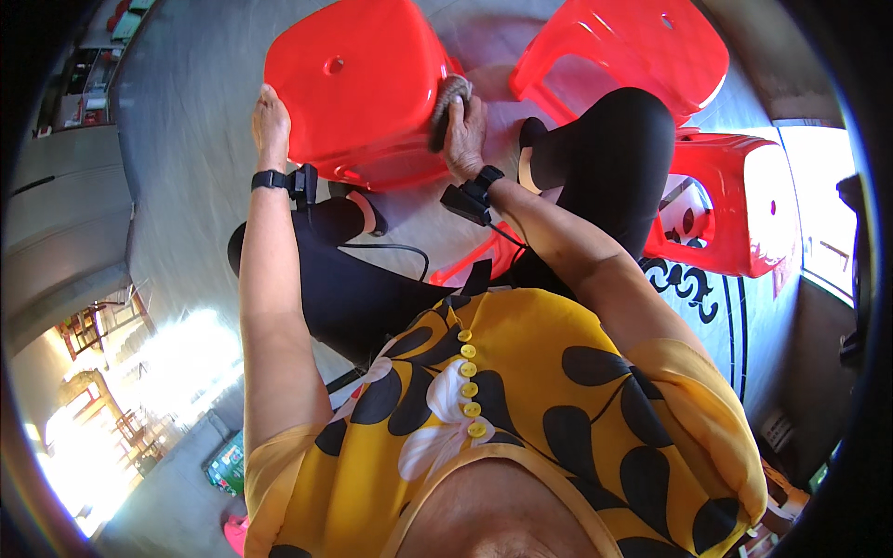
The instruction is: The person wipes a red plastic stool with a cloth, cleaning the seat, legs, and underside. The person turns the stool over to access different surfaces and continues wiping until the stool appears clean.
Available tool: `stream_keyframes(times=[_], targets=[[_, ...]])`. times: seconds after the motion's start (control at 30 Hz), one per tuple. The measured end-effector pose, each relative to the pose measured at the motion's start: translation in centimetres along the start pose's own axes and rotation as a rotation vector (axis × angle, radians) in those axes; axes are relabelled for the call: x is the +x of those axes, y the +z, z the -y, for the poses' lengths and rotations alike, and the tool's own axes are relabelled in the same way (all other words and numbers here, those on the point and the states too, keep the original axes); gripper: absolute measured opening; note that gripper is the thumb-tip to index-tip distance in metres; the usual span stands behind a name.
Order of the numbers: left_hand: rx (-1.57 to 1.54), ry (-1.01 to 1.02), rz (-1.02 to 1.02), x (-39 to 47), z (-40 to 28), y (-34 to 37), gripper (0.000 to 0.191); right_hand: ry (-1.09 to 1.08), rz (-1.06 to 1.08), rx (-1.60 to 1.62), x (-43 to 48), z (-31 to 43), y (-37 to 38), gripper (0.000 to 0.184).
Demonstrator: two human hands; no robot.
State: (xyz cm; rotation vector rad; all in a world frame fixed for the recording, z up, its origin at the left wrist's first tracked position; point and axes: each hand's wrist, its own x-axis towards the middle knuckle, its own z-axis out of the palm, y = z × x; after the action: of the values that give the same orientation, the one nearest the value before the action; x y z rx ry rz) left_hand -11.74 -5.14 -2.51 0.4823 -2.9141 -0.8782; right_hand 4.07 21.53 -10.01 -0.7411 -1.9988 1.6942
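Observation:
Before me stands a red plastic stool (363, 84) with a small hole in its seat. My left hand (271, 122) grips the seat's left edge, thumb up along the rim. At the opposite side, my right hand (466, 136) holds a dark, bunched cloth (450, 104) against the stool's right side. The cloth is partly covered by my fingers. Black devices are strapped to both of my wrists.
Another red stool (628, 49) stands at the upper right, and a third (732, 206) is beyond my right knee. Part of a red plastic thing (481, 258) shows beneath me. A black cable (391, 246) hangs near my lap. Grey flooring (188, 174) extends on the left.

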Motion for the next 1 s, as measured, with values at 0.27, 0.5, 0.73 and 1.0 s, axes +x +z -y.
stream_keyframes(times=[0.27, 0.5, 0.73, 1.0], targets=[[0.026, -0.004, -0.019, 0.8, 0.8, 0.6, 0.075, -0.011, -0.069, 0.121, -0.8, -1.4, 1.5, 0.024], [0.019, -0.015, -0.004, 0.1, 0.0, 0.1, 0.071, 0.401, -0.011, 0.019, 1.2, -12.3, 3.1, 0.032], [-0.029, 0.013, -0.011, 0.4, 0.5, 0.3, 0.069, 0.728, 0.058, 0.024, 0.5, -7.9, 3.0, 0.043], [0.031, -0.006, -0.020, 0.6, 0.9, 0.2, 0.069, 0.824, -0.131, -0.129, 1.2, -9.9, 6.2, 0.042]])
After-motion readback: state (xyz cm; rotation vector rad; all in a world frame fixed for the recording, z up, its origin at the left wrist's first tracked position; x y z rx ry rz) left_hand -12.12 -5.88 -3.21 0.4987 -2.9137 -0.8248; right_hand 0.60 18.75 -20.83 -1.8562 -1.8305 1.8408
